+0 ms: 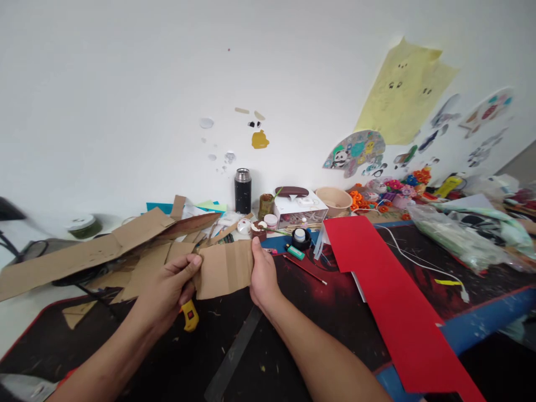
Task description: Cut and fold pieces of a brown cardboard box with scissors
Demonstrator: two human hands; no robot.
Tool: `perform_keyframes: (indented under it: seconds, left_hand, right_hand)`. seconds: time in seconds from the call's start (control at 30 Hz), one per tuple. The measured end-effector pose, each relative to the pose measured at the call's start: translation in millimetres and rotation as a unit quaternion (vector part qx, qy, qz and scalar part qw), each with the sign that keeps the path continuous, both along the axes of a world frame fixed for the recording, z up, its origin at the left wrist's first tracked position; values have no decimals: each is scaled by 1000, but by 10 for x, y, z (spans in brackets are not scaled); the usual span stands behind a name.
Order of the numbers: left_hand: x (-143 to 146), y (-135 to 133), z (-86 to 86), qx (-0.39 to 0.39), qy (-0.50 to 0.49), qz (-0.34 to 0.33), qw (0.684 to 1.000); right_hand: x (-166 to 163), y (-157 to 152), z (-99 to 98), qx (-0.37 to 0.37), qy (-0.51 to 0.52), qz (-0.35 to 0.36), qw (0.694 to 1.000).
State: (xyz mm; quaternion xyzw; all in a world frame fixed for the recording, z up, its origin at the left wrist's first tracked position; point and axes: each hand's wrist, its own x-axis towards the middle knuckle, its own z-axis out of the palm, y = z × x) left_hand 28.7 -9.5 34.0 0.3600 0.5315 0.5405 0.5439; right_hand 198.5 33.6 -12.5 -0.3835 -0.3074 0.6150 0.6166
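Both hands hold a small creased piece of brown cardboard [225, 269] up over the dark table mat [293, 312]. My left hand [167, 290] pinches its left edge with thumb and fingers closed. A yellow utility knife [190, 315] sticks out under that hand, also in its grip. My right hand [262, 273] grips the cardboard's right edge, with the fingers hidden behind it.
Large cardboard scraps [92, 251] pile at the left. A long red paper sheet [389, 296] lies to the right, with a white cable [419, 262] beside it. A black flask [243, 191], jars, a white box [299, 209], a bowl [334, 201], a green lighter [295, 252] and plastic bags crowd the back.
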Motion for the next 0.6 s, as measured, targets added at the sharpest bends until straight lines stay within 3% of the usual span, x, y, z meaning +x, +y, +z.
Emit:
perform_keyframes:
  seconds: [0.17, 0.37, 0.6]
  left_hand:
    - [58, -35, -45, -26, -61, -4, 998]
    - [163, -70, -63, -40, -84, -16, 996]
    - [229, -120, -17, -51, -117, -25, 992]
  right_hand:
    - [-12, -32, 65, -12, 18, 19, 1000]
    - [-67, -104, 142, -93, 83, 57, 991]
    - [-78, -191, 260, -190, 184, 156, 952]
